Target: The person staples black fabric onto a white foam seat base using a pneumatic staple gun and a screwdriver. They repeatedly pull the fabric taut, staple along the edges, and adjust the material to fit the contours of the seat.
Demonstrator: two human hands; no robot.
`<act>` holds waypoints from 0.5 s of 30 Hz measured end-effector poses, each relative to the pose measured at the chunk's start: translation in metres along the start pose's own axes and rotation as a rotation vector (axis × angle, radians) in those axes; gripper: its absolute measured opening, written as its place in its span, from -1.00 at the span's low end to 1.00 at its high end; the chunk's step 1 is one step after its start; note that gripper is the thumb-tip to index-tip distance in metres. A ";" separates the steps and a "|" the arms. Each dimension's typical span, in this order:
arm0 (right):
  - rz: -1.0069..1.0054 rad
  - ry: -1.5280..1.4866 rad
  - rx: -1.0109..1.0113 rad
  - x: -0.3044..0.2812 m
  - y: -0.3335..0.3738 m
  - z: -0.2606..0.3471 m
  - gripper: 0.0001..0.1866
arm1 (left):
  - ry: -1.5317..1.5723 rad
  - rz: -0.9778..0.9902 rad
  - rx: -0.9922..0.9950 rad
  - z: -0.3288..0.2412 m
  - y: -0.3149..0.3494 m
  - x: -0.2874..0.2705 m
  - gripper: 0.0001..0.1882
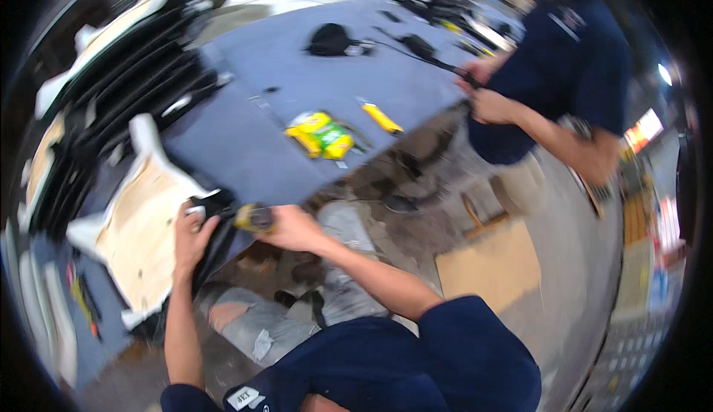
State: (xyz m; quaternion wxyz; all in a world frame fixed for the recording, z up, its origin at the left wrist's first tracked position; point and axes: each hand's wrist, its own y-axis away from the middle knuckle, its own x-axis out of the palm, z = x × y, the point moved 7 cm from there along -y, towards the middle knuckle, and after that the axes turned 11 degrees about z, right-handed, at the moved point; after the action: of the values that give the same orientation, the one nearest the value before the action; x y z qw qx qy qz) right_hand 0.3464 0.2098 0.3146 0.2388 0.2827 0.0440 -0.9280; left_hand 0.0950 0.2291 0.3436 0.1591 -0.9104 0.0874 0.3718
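A pale wooden panel (145, 223) with white padding along its edges lies at the table's left front. My left hand (194, 235) is at its right corner, thumb and fingers closed on black fabric (215, 203) there. From the right, my right hand (295, 230) grips a yellow-and-black hand tool (255, 217), its front close to that fabric. Blur hides the tool's exact kind.
On the blue-grey table (245, 137) lie yellow-green packages (321, 134), a yellow tool (382, 118) and a black cap-like item (330, 40). Black padded pieces (134, 78) are stacked left. A co-worker (564, 63) at right holds a black strap.
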 end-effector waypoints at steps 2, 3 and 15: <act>0.012 -0.177 -0.045 -0.003 0.017 0.002 -0.54 | 0.015 -0.072 -0.079 0.001 0.021 -0.003 -0.62; 0.034 -0.198 -0.058 -0.002 0.023 -0.004 -0.52 | 0.073 -0.090 -0.195 0.006 0.034 -0.006 -0.61; -0.016 -0.229 0.207 -0.024 0.039 0.010 -0.65 | -0.211 0.268 0.172 0.001 -0.029 0.005 -0.37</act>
State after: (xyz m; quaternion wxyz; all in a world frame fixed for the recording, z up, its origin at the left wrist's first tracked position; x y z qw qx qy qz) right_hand 0.3766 0.1829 0.3383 0.2045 0.1979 -0.0774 -0.9555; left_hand 0.1064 0.2560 0.3457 0.1936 -0.8297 0.2219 0.4742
